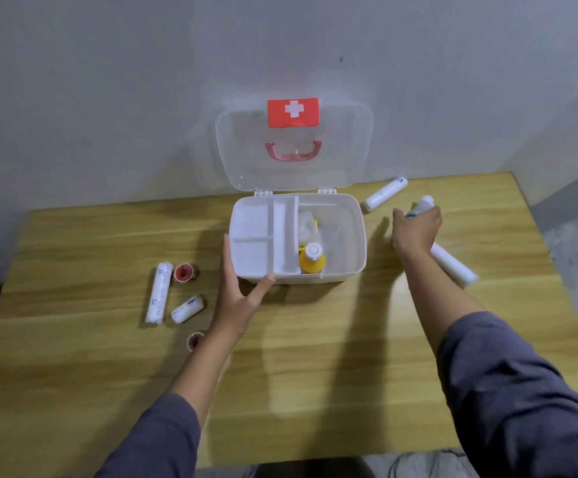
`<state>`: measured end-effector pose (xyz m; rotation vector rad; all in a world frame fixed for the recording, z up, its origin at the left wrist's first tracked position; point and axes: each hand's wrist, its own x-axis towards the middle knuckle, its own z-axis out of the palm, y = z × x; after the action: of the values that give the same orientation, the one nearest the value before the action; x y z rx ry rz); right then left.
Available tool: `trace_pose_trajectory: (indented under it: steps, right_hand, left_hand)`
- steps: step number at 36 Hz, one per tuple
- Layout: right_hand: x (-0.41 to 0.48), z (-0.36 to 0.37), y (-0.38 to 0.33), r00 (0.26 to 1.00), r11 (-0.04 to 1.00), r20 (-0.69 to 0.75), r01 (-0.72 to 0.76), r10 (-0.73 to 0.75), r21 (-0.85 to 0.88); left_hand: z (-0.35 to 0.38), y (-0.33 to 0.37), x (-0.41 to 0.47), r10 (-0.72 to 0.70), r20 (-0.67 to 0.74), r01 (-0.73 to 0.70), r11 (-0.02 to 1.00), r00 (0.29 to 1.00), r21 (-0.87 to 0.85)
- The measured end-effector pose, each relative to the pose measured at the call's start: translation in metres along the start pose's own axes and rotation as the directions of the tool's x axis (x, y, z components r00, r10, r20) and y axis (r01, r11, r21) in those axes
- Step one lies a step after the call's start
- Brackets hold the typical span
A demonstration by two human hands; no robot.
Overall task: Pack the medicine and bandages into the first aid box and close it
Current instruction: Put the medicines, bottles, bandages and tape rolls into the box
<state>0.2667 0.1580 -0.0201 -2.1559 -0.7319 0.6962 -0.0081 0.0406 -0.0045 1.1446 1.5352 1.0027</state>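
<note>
box: white translucent plastic first aid box (349,236) at the far centre of the wooden table (315,339), its clear lid with the red cross label (294,146) standing open against the wall.
contents: a yellow bottle with a white cap (311,258) and some white wrapped material in the right compartment; the white divided tray (263,236) on the left sits empty.
left hand (237,294): spread, fingers and thumb braced against the box's near left corner.
right hand (417,229): closed around a white tube with green print (422,205), right of the box.
still loose: long white bandage roll (159,292), short white roll (187,309) and two red-cored tape rolls (184,272) on the left; two white rolls (384,194) on the right, one under the right forearm.
risk, sweep: the forearm may nudge the roll beneath it towards the table's right edge.
risk, fit: the upright bottle could block the lid from closing.
risk, slide: an uneven brace may let the box shift.
</note>
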Motion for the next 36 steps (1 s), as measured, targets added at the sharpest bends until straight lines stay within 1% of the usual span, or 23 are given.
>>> trace_pose_trajectory:
  steps: [3,6,8,12,14,17,20,22,25,27,28,30,33,34,36]
  right_hand:
    - [0.005,0.002,-0.001,1.000,0.998,-0.022,-0.019,0.017,-0.061]
    - [0.003,-0.001,0.001,0.999,0.994,0.008,0.041,-0.040,-0.104]
    - [-0.002,-0.006,0.002,0.996,0.992,0.018,0.085,-0.083,-0.095]
    - [-0.016,-0.019,-0.005,0.975,0.976,0.039,0.219,-0.218,0.003]
    - [-0.025,-0.028,-0.012,0.956,0.955,0.050,0.284,-0.288,0.082]
    - [-0.042,-0.045,-0.027,0.918,0.898,0.082,0.357,-0.389,0.258]
    - [-0.064,-0.061,-0.042,0.871,0.824,0.134,0.383,-0.473,0.417]
    - [-0.080,-0.064,-0.047,0.822,0.780,0.186,0.402,-0.538,0.479]
    - [-0.100,-0.060,-0.041,0.724,0.769,0.313,0.463,-0.615,0.442]
    - [-0.108,-0.054,-0.032,0.664,0.771,0.397,0.505,-0.634,0.387]
    - [-0.111,-0.051,-0.027,0.646,0.773,0.424,0.518,-0.635,0.367]
    - [-0.114,-0.047,-0.017,0.641,0.778,0.441,0.530,-0.628,0.337]
    - [-0.115,-0.044,-0.012,0.665,0.793,0.434,0.540,-0.607,0.282]
    - [-0.115,-0.045,-0.012,0.659,0.789,0.442,0.562,-0.608,0.247]
    - [-0.116,-0.045,-0.012,0.618,0.769,0.499,0.615,-0.608,0.174]
  left_hand:
    - [0.000,0.000,0.000,-0.001,0.007,0.001,1.000,1.000,-0.009]
    - [0.001,0.002,-0.001,-0.007,0.003,0.007,1.000,1.000,-0.008]
    - [0.001,0.004,-0.001,-0.005,0.001,0.005,1.000,1.000,0.001]
    - [0.001,0.008,-0.002,-0.005,-0.002,0.005,1.000,1.000,0.012]
    - [0.000,0.010,-0.002,-0.017,0.010,0.017,1.000,1.000,0.008]
    - [-0.001,0.011,-0.003,-0.037,0.025,0.037,0.999,0.999,0.002]
    - [0.000,0.014,-0.004,-0.039,0.026,0.039,0.999,0.999,0.008]
    - [0.000,0.014,-0.005,-0.046,0.029,0.045,0.999,0.999,0.014]
    - [-0.001,0.015,-0.006,-0.057,0.031,0.057,0.998,0.998,0.017]
    - [0.000,0.017,-0.006,-0.055,0.023,0.055,0.998,0.998,0.025]
    - [0.000,0.017,-0.005,-0.050,0.018,0.049,0.998,0.999,0.030]
    - [0.000,0.018,-0.005,-0.042,0.011,0.041,0.998,0.999,0.046]
    - [-0.001,0.017,-0.005,-0.045,0.016,0.043,0.997,0.999,0.070]
    - [-0.001,0.017,-0.005,-0.049,0.018,0.048,0.996,0.999,0.072]
    - [0.000,0.017,-0.006,-0.054,0.019,0.052,0.996,0.998,0.070]
